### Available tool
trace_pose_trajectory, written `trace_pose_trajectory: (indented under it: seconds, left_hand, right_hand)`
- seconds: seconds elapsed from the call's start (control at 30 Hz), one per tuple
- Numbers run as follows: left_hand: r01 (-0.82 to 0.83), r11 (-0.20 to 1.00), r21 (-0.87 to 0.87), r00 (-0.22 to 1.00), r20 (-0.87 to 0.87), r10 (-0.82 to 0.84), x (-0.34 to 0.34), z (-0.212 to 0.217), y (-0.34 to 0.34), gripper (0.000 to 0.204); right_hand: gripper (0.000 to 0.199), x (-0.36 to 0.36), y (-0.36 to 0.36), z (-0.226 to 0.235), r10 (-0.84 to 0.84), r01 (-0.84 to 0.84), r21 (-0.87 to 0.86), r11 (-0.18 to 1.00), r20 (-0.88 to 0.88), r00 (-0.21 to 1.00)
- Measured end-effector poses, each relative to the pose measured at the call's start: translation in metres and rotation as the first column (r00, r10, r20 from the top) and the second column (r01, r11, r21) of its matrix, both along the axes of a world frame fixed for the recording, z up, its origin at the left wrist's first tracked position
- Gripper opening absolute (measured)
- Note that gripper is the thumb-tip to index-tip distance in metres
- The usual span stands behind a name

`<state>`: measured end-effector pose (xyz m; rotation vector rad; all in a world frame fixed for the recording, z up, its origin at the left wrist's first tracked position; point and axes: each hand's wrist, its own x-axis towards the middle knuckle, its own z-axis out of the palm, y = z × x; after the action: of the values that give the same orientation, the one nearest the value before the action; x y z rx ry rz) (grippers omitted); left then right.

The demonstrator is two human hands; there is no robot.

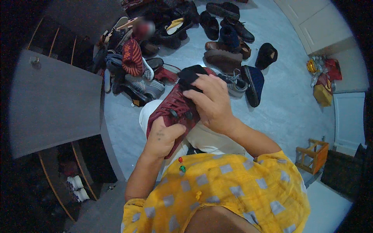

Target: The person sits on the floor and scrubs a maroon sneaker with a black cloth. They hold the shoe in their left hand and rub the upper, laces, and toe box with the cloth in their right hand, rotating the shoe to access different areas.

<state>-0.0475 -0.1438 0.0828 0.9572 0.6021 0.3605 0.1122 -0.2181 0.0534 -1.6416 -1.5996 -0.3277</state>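
A dark red lace-up shoe (173,104) is held over my lap, tilted, its laces facing up. My left hand (161,138) is closed around its near end, thumb laid across the top. My right hand (213,99) is closed on a black cloth (189,77) pressed against the shoe's far part. The fingertips under the cloth are partly hidden. Pale trousers (211,140) show beneath the shoe.
Many shoes lie ahead on the grey floor (283,101), among them a dark blue slip-on (253,85) and a red patterned shoe (132,57). A grey cabinet (62,105) with open shelves stands left. Far right are a wooden stool (312,156) and bags (323,90).
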Motion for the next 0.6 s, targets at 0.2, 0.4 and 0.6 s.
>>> trace_pose_trajectory:
  seconds: [0.2,0.4,0.6]
  left_hand:
    - [0.071,0.990,0.125,0.996,-0.059,-0.064,-0.003,-0.006,0.006,0.043]
    - [0.059,0.986,0.153,0.996,-0.081,-0.047,-0.009,-0.010,0.004,0.036]
    - [0.024,0.993,0.118,0.997,-0.072,-0.016,-0.012,-0.010,0.000,0.038]
  right_hand:
    - [0.066,0.021,-0.026,-0.009,-0.045,0.008,-0.076,0.997,-0.493,0.869]
    - [0.079,0.046,-0.059,0.001,-0.123,-0.080,-0.393,0.916,-0.466,0.876]
    - [0.068,0.076,-0.078,0.039,-0.025,-0.358,-0.237,0.903,-0.861,0.507]
